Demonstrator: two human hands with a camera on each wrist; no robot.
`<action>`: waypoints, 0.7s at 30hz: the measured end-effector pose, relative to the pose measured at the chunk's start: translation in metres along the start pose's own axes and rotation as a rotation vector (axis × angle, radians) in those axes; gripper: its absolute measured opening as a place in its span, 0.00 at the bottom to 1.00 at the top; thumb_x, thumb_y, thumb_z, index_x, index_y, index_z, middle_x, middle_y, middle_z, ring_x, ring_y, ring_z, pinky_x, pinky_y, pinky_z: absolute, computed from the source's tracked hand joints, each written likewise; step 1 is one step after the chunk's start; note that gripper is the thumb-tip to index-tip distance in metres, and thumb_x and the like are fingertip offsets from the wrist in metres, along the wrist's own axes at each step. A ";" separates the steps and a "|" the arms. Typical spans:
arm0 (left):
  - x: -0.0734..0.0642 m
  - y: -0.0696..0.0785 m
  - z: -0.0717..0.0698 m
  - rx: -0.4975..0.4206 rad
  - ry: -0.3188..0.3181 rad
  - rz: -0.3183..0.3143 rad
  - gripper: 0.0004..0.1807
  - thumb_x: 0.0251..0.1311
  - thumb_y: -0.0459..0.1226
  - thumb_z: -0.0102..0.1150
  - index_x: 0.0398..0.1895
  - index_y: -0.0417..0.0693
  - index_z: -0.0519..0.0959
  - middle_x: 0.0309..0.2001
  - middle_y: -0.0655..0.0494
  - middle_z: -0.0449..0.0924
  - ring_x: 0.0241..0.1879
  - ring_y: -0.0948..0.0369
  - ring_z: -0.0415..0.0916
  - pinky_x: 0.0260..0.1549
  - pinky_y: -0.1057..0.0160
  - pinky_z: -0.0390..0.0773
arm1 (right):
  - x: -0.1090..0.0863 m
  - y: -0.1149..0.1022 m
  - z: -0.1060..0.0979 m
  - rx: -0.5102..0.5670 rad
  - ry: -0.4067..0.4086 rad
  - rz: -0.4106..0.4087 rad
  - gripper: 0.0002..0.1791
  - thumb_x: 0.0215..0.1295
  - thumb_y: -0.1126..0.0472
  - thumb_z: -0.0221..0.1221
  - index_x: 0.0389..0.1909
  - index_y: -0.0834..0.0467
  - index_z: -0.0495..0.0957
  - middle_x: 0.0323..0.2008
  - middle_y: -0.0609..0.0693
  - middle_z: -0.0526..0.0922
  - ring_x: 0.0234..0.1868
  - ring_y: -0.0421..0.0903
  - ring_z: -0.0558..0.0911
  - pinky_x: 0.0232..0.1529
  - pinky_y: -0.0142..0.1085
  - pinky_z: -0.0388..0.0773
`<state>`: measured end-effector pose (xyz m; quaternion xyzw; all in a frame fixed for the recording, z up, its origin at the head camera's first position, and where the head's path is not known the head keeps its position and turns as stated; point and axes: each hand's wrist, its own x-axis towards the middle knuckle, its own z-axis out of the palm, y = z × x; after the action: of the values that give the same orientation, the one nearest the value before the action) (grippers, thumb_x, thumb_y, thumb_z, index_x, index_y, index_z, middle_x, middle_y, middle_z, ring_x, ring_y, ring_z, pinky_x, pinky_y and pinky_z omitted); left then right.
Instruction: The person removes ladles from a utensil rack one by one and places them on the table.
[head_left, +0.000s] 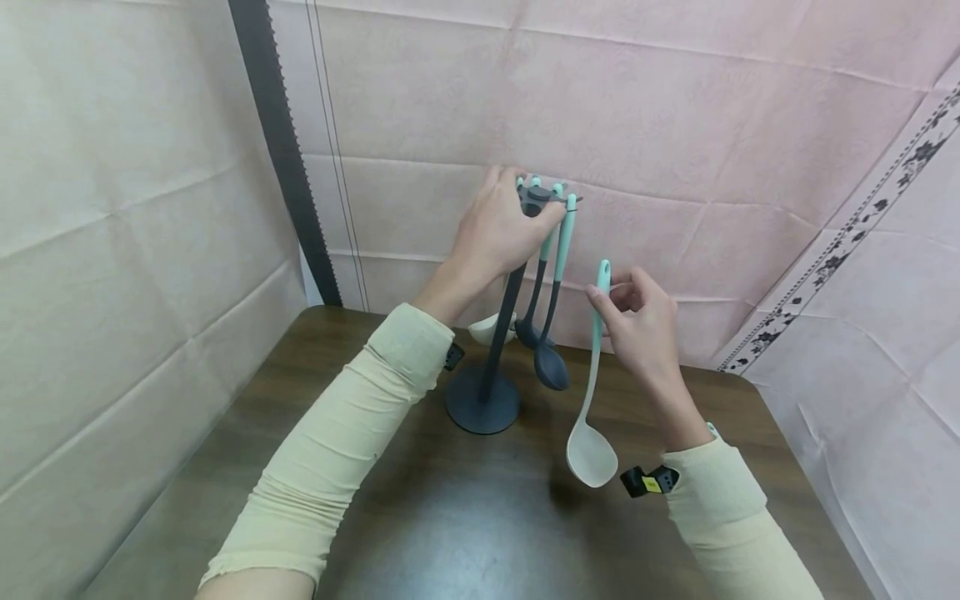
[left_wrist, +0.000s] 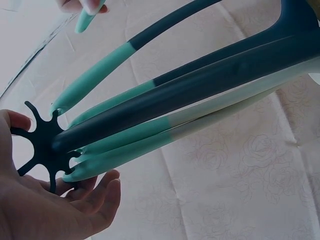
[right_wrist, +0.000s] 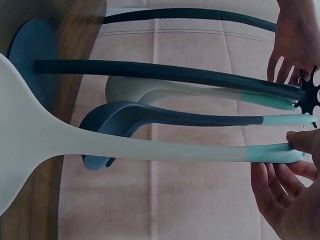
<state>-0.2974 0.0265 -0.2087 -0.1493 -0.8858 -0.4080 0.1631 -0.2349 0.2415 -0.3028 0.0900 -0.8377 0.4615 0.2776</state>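
A cream ladle with a mint handle hangs upright from my right hand, whose thumb and fingers pinch it near the handle's top. The ladle is off the hooks, above the table and right of a dark utensil stand. My left hand grips the stand's top; the left wrist view shows the thumb and fingers about its hooked wheel. From the hooks hang a dark spoon, another dark utensil and cream utensils partly hidden behind the pole.
The stand's round base rests on a brown wooden table, near its back edge. Patterned cloth hangs behind the table and at both sides. Each wrist bears a small black camera, such as the right one.
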 end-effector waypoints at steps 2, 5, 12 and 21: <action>0.000 0.000 0.000 0.011 0.000 -0.005 0.40 0.67 0.60 0.56 0.77 0.51 0.66 0.68 0.58 0.66 0.53 0.61 0.71 0.47 0.63 0.77 | 0.000 0.003 -0.001 -0.015 0.004 0.002 0.16 0.72 0.52 0.68 0.50 0.60 0.82 0.33 0.56 0.84 0.33 0.49 0.84 0.25 0.31 0.84; 0.000 0.001 -0.001 0.029 -0.005 -0.016 0.40 0.68 0.60 0.55 0.77 0.52 0.66 0.69 0.58 0.66 0.53 0.62 0.71 0.47 0.63 0.77 | -0.001 0.007 -0.003 -0.038 0.007 0.007 0.17 0.72 0.51 0.68 0.48 0.60 0.81 0.32 0.56 0.83 0.32 0.47 0.83 0.25 0.32 0.84; 0.002 0.002 0.000 0.044 -0.012 -0.021 0.41 0.67 0.61 0.55 0.78 0.52 0.65 0.70 0.58 0.64 0.54 0.61 0.71 0.48 0.63 0.77 | -0.001 0.015 -0.008 -0.099 -0.015 0.019 0.17 0.73 0.47 0.67 0.47 0.58 0.81 0.31 0.55 0.84 0.31 0.45 0.83 0.25 0.30 0.82; 0.002 0.001 -0.001 0.044 -0.012 -0.011 0.41 0.67 0.60 0.55 0.78 0.51 0.66 0.70 0.57 0.65 0.54 0.61 0.71 0.47 0.64 0.77 | -0.003 0.024 -0.019 -0.134 0.002 0.013 0.16 0.73 0.50 0.67 0.46 0.60 0.81 0.31 0.55 0.84 0.29 0.43 0.82 0.25 0.28 0.81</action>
<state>-0.2984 0.0262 -0.2066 -0.1435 -0.8963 -0.3885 0.1587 -0.2352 0.2708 -0.3137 0.0655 -0.8670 0.4062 0.2810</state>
